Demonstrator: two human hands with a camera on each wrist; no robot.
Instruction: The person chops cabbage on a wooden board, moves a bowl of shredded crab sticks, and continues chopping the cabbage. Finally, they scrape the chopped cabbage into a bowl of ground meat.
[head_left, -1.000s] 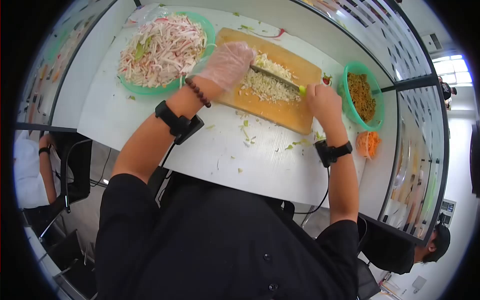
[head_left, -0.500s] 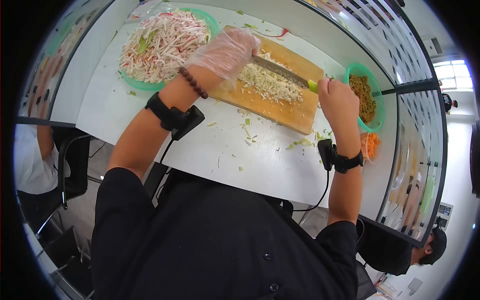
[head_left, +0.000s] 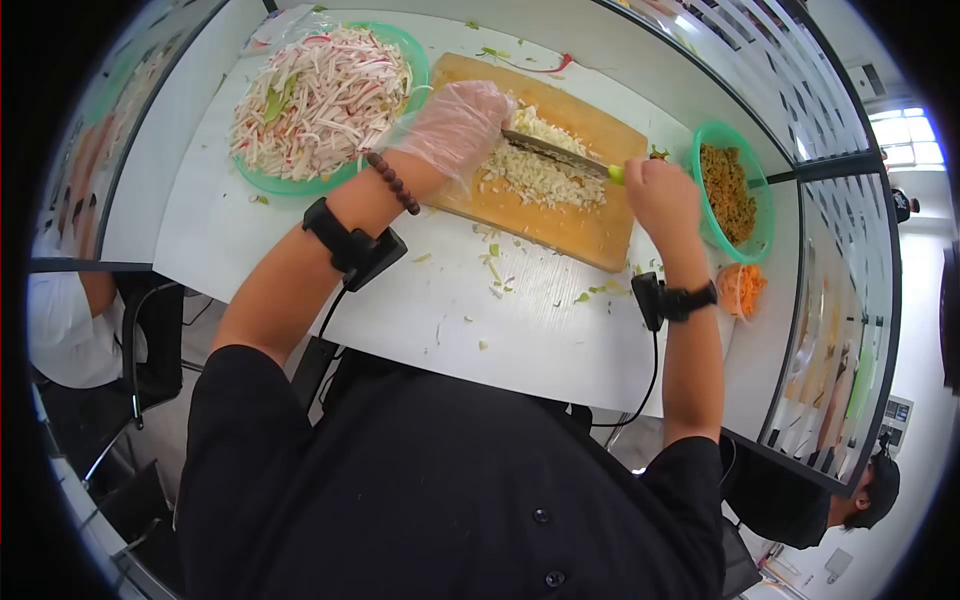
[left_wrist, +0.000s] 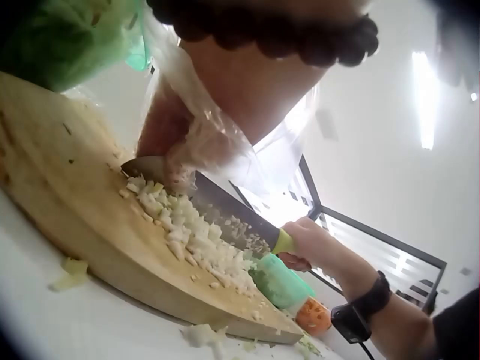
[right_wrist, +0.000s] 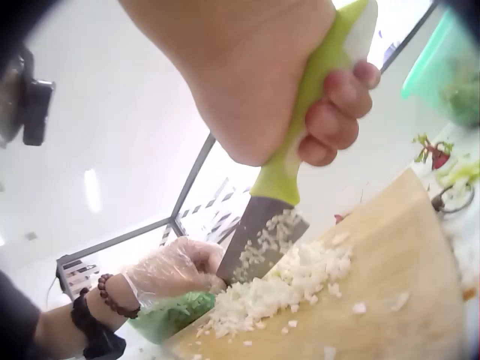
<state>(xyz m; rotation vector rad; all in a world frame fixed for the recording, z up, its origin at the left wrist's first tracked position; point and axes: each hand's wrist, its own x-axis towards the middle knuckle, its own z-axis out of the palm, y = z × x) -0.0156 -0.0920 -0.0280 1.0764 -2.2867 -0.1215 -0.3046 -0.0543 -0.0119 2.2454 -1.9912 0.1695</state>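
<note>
My right hand (head_left: 663,200) curls round the green handle of a knife (right_wrist: 262,232), whose blade lies across a pile of finely chopped white pieces (head_left: 550,178) on the wooden cutting board (head_left: 590,240). Bits of the pile cling to the blade. In a clear plastic glove, my left hand (head_left: 462,125) touches the blade near its tip; in the left wrist view its fingers (left_wrist: 180,169) bend down against the blade, and whether they pinch it is hard to see.
A green bowl (head_left: 420,62) heaped with pink-white shreds stands left of the board. To the right are a green bowl (head_left: 765,215) of brown-green food and a small tub of orange shreds (head_left: 741,290). Scraps (head_left: 493,270) lie on the white table (head_left: 390,310); partitions surround it.
The knife and both hands shifted up and right, then came back down; the blade now lies lower over the pile. My right hand sits slightly right of where it was a second ago.
</note>
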